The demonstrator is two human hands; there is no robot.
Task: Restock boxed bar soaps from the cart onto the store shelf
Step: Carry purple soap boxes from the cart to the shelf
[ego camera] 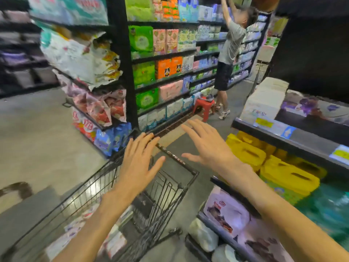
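- Below and ahead of me stands the black wire shopping cart [166, 186], its long axis running from my lower left up toward the aisle; its far top rail crosses just under my fingertips.
- Both my hands hang over that far end with fingers spread, holding nothing: my left hand [140, 157] sits right over the rail, its fingertips on or just above it, I cannot tell which; my right hand [207, 144] hovers further out, beyond the cart's corner.
- The pale boxed packs [117, 241] in the cart basket lie low and to my left, back beside my left forearm. They are too blurred to confirm as the bar soaps.
- So the stock lies behind and beneath my hands, not in front. My left hand is nearer; I judge it should drop back and down into the basket.
- To my right runs the dark store shelf [283, 135] with yellow handled packs [290, 178] beneath, close to my right hand. Which shelf takes the soaps I cannot tell.
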